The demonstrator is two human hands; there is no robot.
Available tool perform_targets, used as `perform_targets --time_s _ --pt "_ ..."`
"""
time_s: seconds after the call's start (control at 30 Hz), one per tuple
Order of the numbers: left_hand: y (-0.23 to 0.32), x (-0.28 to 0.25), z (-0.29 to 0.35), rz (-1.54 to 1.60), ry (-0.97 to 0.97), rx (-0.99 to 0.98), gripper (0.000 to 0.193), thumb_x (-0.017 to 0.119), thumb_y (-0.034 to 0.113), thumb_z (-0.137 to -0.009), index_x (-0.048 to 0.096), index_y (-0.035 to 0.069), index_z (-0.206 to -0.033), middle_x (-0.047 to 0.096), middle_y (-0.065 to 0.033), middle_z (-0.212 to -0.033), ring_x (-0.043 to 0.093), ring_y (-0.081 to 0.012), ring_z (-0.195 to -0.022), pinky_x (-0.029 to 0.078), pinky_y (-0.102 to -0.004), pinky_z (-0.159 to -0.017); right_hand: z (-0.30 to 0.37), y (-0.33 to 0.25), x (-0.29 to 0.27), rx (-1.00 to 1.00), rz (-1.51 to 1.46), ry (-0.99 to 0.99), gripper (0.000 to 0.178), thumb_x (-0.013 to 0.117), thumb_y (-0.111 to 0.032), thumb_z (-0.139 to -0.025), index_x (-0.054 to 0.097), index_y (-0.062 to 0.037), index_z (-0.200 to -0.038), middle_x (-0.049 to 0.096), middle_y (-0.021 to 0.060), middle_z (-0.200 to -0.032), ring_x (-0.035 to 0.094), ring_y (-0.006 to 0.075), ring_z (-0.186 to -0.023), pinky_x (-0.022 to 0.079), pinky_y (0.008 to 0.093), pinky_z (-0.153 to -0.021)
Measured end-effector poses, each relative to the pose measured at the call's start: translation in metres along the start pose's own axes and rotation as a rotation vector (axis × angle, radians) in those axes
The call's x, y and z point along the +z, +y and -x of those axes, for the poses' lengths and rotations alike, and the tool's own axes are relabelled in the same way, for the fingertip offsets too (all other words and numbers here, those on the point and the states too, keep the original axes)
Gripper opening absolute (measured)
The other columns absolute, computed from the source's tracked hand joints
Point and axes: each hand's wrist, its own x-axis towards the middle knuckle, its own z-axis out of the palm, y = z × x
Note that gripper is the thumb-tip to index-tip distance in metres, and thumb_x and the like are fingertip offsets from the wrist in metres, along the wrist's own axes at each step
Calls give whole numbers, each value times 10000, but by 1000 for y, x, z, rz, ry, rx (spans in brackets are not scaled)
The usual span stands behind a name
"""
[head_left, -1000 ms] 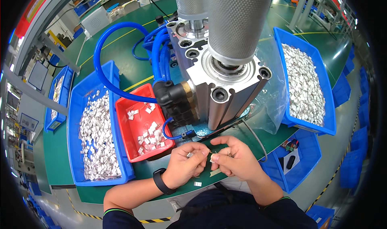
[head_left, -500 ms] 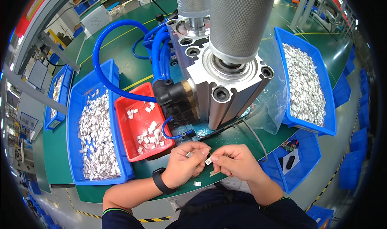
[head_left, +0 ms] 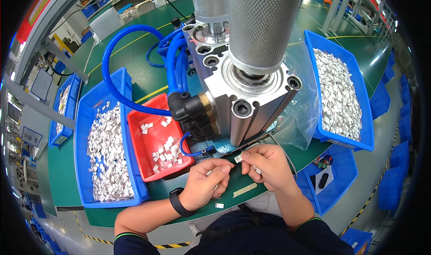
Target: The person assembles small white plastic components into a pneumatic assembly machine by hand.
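Observation:
My right hand pinches a small white rectangular part between thumb and forefinger, just in front of the metal press. A second white part shows among its lower fingers. To its left, my left hand is closed, thumb against forefinger; bits of white show between its fingers, mostly hidden. The hands are apart. One loose white part lies on the green table edge below them. Close to the left hand stands a red bin with several such parts, some with thin wires.
A press with silver cylinders and a blue air hose rises ahead. Blue bins of white parts stand left and right. A lower blue bin holds a dark object. Tape sticks to the table.
My right hand has moved away from the left, up toward the press, carrying the white part. The left hand has stayed nearly in place. The tape strip now shows more fully.

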Motion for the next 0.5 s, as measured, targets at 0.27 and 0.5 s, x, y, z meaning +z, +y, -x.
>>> perform_targets --time_s 0.27,0.5 --pt "2 1 1 -3 3 -5 161 530 119 -924 578 -11 -1005 527 -70 -618 363 -84 -386 278 -224 -355 -2 -5 4 35 -29 26 191 629 -129 -861 596 15 -740 585 69 -631 419 38 -417 274 184 -362" --pt "2 0 0 6 -4 -10 161 526 113 -925 575 -19 -1003 531 -75 -624 360 -85 -385 270 -224 -353 -2 -4 4 34 -36 34 191 628 -124 -862 595 14 -734 586 70 -632 420 38 -417 278 182 -361"
